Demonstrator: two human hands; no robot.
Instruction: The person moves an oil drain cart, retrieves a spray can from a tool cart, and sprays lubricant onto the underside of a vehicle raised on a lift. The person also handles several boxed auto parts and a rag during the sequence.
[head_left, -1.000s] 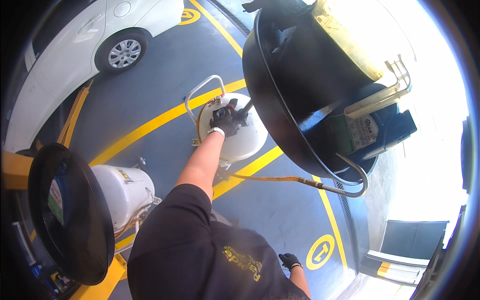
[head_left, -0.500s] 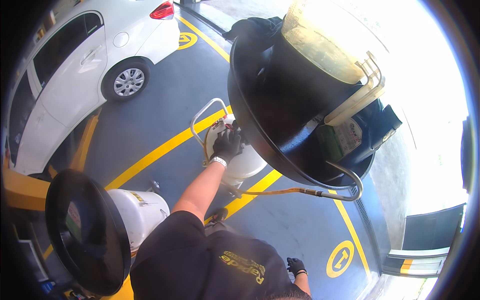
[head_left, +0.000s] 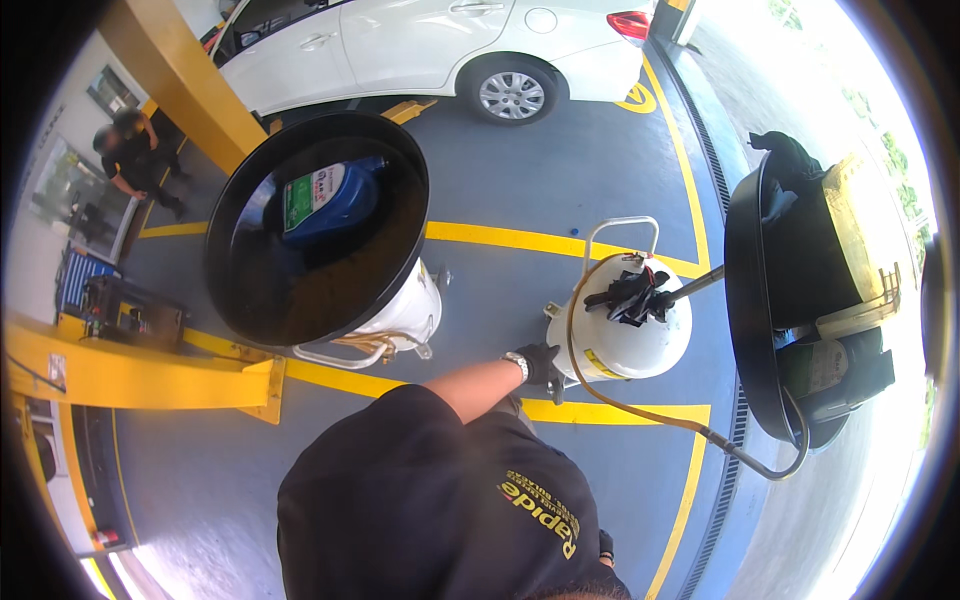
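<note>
My left hand point(head_left: 541, 362), in a black glove with a wristwatch above it, is low beside a white drum point(head_left: 655, 330). Its fingers look loosely extended, and I see nothing held in them. A crumpled black cloth or glove-like bundle point(head_left: 628, 295) lies on the drum's top, near a metal stem. From the drum an amber hose point(head_left: 625, 406) runs to a hooked metal pipe. The stem leads to a wide black drain pan point(head_left: 742, 290) tilted on the right. My right hand point(head_left: 606, 545), also gloved in black, shows only a sliver beside my shirt; its fingers are hidden.
A second white drum point(head_left: 405, 312) stands left under a black pan point(head_left: 418, 235) holding a blue oil bottle point(head_left: 335, 200). The right pan carries a translucent jug point(head_left: 850, 220) and a dark bottle point(head_left: 840, 370). Yellow lift parts point(head_left: 180, 370), a white car point(head_left: 400, 50) and two people point(head_left: 140, 160) are beyond.
My left hand has come off the drum's top and down to its near side. The view has swung left; the drum and right pan now appear farther right.
</note>
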